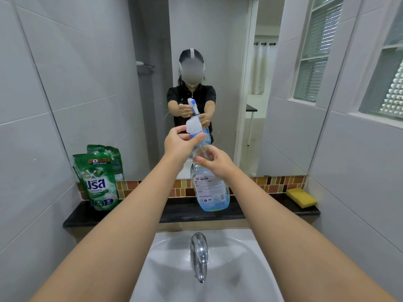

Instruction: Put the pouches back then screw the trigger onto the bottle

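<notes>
head view: spray bottle [210, 188] held tilted above the black ledge [178, 211], far of the sink [235, 253]. right hand [214, 163] grips its neck, steadying it; left hand [181, 142] pinches the white trigger head [194, 126]. nozzle setting unreadable; label text too small.

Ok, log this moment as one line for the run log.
left hand: grips spray head | right hand: holds spray bottle neck | bottle: above ledge, facing mirror

Before me a green pouch [99, 182] and a yellow sponge [302, 197] sit on the dark tabletop [178, 211], above the sink [239, 258] and tap [198, 256].
</notes>
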